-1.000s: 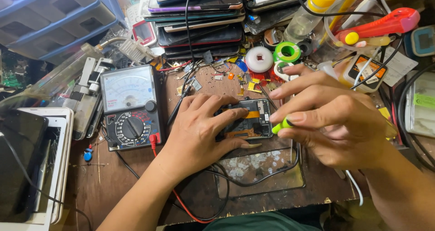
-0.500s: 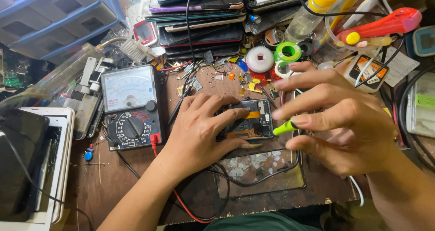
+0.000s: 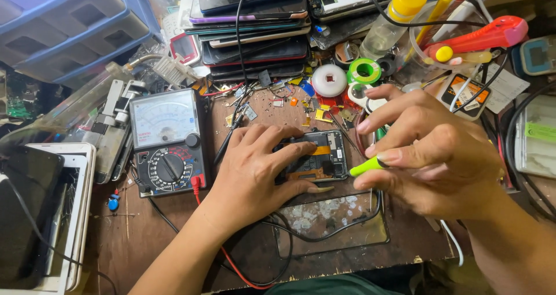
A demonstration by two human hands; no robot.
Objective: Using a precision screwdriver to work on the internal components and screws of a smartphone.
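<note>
The opened phone (image 3: 315, 159) lies mid-bench, pinned flat under my left hand (image 3: 260, 170), fingers spread over it. My right hand (image 3: 431, 153) pinches a green-handled tool (image 3: 369, 166) at its right edge. An analog multimeter (image 3: 167, 141) sits left.

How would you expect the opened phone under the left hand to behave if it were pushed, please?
The opened phone lies flat, so it would likely slide, not tip. Its exposed boards look fragile. The left hand pins it, suggesting it shifts easily.

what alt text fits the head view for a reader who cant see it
A left hand pins an opened phone on a cluttered wooden bench while the right hand holds a green-handled tool at its edge; an analog multimeter sits left.
</note>
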